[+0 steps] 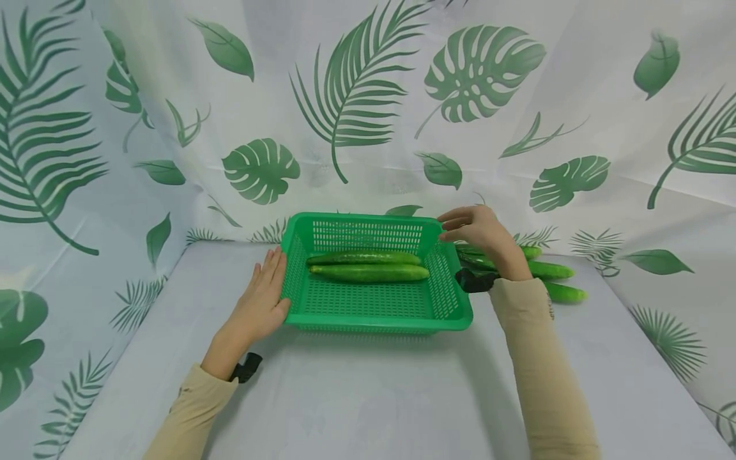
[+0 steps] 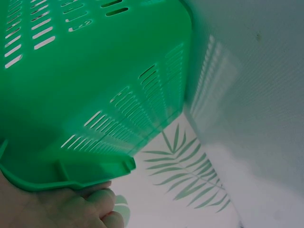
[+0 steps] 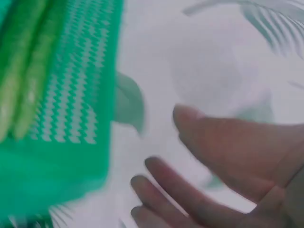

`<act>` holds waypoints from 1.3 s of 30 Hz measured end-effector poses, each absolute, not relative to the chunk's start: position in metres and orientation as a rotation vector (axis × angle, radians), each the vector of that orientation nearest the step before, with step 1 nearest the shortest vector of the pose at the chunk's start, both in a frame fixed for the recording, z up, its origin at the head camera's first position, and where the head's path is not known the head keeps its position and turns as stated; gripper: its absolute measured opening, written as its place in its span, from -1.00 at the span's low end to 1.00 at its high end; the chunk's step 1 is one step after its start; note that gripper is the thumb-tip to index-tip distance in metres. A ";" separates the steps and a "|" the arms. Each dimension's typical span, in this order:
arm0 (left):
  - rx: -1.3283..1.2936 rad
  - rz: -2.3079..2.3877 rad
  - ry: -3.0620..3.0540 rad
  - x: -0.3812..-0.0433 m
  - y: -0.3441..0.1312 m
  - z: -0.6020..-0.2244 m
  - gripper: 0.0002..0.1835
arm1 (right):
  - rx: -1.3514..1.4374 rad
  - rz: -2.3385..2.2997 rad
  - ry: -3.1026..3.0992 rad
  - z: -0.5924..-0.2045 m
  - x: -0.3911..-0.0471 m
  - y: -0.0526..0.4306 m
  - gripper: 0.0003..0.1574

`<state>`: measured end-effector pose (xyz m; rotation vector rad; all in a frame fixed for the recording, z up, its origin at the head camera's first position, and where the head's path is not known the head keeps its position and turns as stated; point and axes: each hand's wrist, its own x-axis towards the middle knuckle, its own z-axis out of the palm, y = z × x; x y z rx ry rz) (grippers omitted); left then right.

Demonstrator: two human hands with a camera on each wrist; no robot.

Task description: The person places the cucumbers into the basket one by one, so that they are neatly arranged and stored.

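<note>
I see the left hand point(image 1: 260, 299) flat against the basket point(image 1: 374, 323) at nine o'clock, right hand point(image 1: 482, 231) empty, relaxed, at two. Two cucumbers point(image 1: 369, 273) inside suggest loading; next I'd grip the outer cucumbers point(image 1: 553, 271) at three.

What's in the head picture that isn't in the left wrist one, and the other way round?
Only the head view: two cucumbers inside the basket, more cucumbers lying to its right, and the right hand.

Only the left wrist view: a close look at the basket's outer wall beneath the rim, by the left hand.

Both: the green basket, the left hand and the leaf-patterned backdrop.
</note>
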<state>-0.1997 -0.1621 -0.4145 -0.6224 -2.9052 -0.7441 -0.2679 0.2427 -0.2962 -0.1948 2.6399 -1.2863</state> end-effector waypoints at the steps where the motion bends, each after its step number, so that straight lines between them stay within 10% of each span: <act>1: -0.622 -0.745 -2.905 -0.200 -0.162 -0.414 -0.17 | -0.196 -1.305 2.661 -0.292 -0.264 0.249 -0.40; 17: -0.618 -0.750 -2.896 -0.200 -0.164 -0.414 -0.17 | -0.209 -1.674 3.138 -0.295 -0.220 0.358 -0.53; 29: -0.619 -0.753 -2.899 -0.201 -0.165 -0.414 -0.17 | 0.418 -1.608 3.112 -0.388 -0.212 0.429 -0.42; 39: -0.612 -0.737 -2.902 -0.201 -0.162 -0.415 -0.15 | 0.380 -1.325 2.982 -0.453 -0.197 0.467 -0.12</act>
